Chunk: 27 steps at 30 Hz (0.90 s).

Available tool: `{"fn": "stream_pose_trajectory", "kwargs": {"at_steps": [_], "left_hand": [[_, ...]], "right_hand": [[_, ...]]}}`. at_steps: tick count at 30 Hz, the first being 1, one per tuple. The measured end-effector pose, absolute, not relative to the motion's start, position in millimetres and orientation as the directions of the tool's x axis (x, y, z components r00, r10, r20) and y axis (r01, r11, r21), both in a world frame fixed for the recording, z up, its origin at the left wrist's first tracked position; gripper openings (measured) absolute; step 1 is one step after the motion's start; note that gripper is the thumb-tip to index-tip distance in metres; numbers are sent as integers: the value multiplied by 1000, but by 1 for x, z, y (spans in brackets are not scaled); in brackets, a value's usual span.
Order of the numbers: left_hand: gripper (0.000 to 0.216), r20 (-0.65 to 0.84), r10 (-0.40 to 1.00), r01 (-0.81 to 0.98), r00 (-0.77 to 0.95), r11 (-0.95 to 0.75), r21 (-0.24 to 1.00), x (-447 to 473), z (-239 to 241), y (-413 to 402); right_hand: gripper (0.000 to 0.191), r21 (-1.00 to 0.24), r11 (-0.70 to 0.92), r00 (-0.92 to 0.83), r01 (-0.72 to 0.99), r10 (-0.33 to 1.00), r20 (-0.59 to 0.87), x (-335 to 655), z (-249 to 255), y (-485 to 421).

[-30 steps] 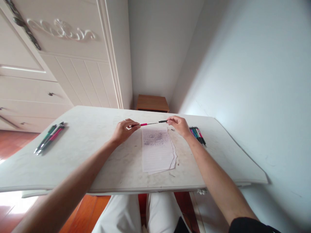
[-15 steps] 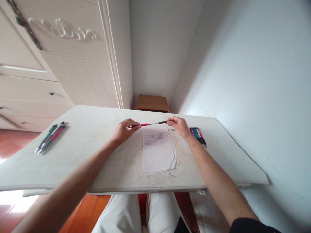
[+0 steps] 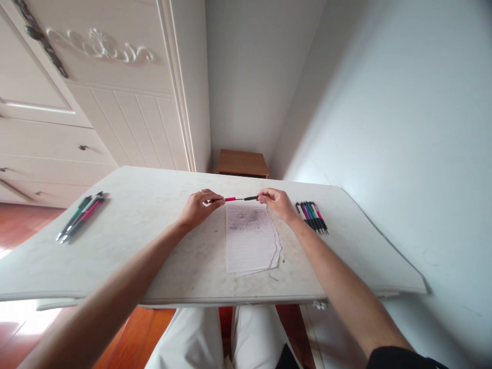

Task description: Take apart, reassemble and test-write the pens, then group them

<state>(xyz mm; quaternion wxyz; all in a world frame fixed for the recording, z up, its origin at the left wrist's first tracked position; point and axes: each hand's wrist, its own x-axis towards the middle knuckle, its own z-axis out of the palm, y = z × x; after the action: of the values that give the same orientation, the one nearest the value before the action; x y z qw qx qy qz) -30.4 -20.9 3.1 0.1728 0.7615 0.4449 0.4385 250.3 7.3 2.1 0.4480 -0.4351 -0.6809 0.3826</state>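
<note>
Above the far edge of the scribbled paper [image 3: 251, 251], my two hands hold the parts of a taken-apart ballpoint pen in line with each other. My left hand [image 3: 202, 206] pinches the pink pen barrel [image 3: 230, 199], whose other end is hidden in my fingers. A thin dark refill [image 3: 240, 199] bridges the short gap between the parts. Between the fingertips of my right hand [image 3: 277, 202] is the black pen grip [image 3: 251, 198], its near end covered by them.
Several pens [image 3: 312, 218] lie in a row right of the paper on the white table [image 3: 172, 277]. More pens [image 3: 81, 218] lie at the far left. Small scraps [image 3: 273, 278] are beside the paper. A wall [image 3: 415, 154] borders the right side.
My right hand has moved left with the black grip, so the gap to the pink barrel is shorter and less of the refill shows. More of the right-hand pen row is visible.
</note>
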Motion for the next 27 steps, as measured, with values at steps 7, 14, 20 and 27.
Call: {"fn": "stream_pose_trajectory", "kwargs": {"at_steps": [7, 14, 20, 27], "left_hand": [[25, 489, 832, 546, 261, -545, 636, -28, 1, -22], [25, 490, 829, 522, 270, -554, 649, -26, 3, -24], [23, 498, 832, 530, 244, -544, 650, -27, 4, -25], [21, 517, 825, 507, 228, -554, 660, -25, 4, -27]], "right_hand": [[26, -919, 316, -243, 237, 935, 259, 231, 0, -5], [29, -932, 297, -205, 208, 945, 256, 227, -1, -7], [22, -917, 321, -194, 236, 941, 279, 222, -6, -10], [19, -907, 320, -142, 275, 946, 291, 214, -8, -18]]}}
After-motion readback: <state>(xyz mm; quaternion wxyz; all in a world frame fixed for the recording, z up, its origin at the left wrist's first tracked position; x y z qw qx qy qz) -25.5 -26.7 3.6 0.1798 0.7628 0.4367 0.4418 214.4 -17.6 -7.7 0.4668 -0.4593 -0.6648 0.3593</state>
